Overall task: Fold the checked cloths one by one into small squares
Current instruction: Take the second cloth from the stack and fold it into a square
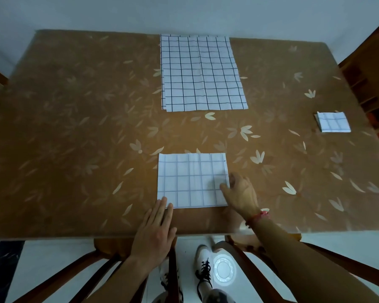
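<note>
A half-folded white checked cloth lies flat near the table's front edge. My left hand rests flat, fingers together, with its fingertips on the cloth's near left corner. My right hand pinches the cloth's right edge close to the near right corner. A stack of unfolded checked cloths lies at the far middle of the table. A small folded square of checked cloth sits at the right side.
The table has a brown leaf-patterned cover. Wooden chairs stand under the near edge, and my shoes show on the white floor. A wooden shelf is at the far right.
</note>
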